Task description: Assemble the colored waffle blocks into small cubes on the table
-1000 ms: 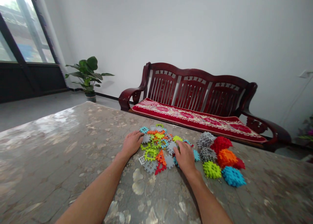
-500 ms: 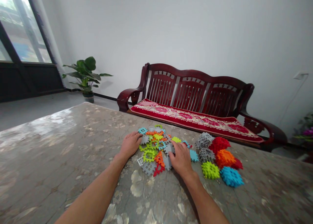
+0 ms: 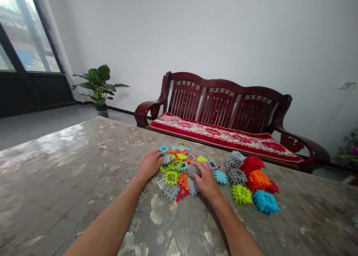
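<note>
A loose pile of colourful plastic interlocking tiles [image 3: 170,177] with toothed edges lies in the middle of the table. My left hand [image 3: 150,164] rests at the pile's left side, fingers stretched out and touching a grey tile [image 3: 166,159]. At the pile's right side my right hand [image 3: 206,178] has thumb and fingers about another grey tile [image 3: 192,170], partly covered by the fingertips. Just below that lies a further grey tile [image 3: 193,187]. A light blue tile [image 3: 221,177] lies flat to the right of my right hand.
Sorted stacks stand at the right: grey [image 3: 237,177], red [image 3: 252,164], orange [image 3: 258,180], lime green [image 3: 241,194] and blue [image 3: 266,201]. The patterned table [image 3: 106,166] extends widely leftward. Behind it stand a dark wooden bench [image 3: 218,99] and a potted plant [image 3: 100,86].
My right hand has shifted slightly left, and the grey tile at its fingertips has tilted. More of a blue-and-red tile behind that hand shows. My left hand has stayed in place.
</note>
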Demonstrator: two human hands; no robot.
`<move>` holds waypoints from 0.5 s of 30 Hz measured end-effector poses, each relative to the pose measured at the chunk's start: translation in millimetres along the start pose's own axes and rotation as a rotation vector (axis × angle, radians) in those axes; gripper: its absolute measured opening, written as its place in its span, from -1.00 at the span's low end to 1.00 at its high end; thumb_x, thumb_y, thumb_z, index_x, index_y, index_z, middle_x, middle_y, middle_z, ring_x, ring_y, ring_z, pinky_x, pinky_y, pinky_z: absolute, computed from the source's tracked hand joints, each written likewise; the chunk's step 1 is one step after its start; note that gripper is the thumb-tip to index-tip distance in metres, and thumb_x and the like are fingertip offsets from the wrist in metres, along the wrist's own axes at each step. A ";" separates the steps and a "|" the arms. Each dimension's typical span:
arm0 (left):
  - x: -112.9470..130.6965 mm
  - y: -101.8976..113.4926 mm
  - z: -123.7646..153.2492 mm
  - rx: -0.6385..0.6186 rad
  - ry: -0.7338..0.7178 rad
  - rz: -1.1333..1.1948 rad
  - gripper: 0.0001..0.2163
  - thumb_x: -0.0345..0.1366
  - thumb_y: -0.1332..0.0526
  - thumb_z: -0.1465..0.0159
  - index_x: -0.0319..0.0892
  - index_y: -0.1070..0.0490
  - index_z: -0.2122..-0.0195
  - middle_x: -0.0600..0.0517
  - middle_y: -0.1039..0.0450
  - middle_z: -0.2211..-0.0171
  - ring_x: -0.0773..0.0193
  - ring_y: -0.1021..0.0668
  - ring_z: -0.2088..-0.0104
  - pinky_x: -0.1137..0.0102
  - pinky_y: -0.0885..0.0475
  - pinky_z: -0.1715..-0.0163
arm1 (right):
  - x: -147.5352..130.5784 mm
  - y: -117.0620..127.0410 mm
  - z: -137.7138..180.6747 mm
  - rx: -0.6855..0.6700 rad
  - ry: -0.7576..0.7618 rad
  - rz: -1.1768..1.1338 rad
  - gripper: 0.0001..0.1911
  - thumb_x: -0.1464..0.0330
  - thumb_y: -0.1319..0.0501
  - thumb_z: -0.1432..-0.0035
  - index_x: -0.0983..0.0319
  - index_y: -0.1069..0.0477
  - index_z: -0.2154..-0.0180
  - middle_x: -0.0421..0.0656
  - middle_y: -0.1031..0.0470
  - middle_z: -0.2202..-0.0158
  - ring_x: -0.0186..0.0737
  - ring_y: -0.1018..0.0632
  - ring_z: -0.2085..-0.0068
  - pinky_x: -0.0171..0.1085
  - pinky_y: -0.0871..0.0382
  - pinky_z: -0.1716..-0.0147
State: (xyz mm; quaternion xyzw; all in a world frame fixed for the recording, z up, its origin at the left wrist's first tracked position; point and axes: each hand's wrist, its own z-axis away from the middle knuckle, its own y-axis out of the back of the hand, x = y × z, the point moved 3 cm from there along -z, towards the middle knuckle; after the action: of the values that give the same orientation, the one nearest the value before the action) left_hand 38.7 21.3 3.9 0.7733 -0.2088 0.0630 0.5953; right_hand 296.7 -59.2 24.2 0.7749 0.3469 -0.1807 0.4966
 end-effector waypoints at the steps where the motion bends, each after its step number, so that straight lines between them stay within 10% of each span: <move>1: 0.2 0.1 0.1 -0.001 -0.001 0.001 -0.64 -0.27 0.01 -0.33 -0.06 -0.51 -0.03 -0.04 -0.46 -0.15 0.11 -0.46 -0.15 0.19 -0.26 -0.21 | 1.7 0.6 -0.7 0.011 -0.006 -0.015 -0.46 0.54 -0.10 0.04 0.16 -0.49 0.00 -0.10 -0.52 0.04 -0.13 -0.50 -0.03 -0.14 -0.35 -0.11; 15: 0.1 -1.2 -0.5 -0.012 0.006 0.002 -0.63 -0.26 0.02 -0.34 -0.06 -0.50 -0.04 -0.05 -0.44 -0.17 0.08 -0.45 -0.16 0.14 -0.26 -0.21 | 7.8 -0.7 2.7 -0.029 0.094 0.125 -0.32 0.60 0.04 -0.08 0.12 -0.32 -0.21 -0.11 -0.49 -0.06 -0.20 -0.45 -0.10 -0.15 -0.31 -0.16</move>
State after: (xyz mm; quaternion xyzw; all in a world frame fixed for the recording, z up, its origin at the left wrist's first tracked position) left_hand 39.4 22.0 3.0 0.7693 -0.2081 0.0646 0.6006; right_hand 301.8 -58.6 17.7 0.7953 0.3233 -0.1074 0.5014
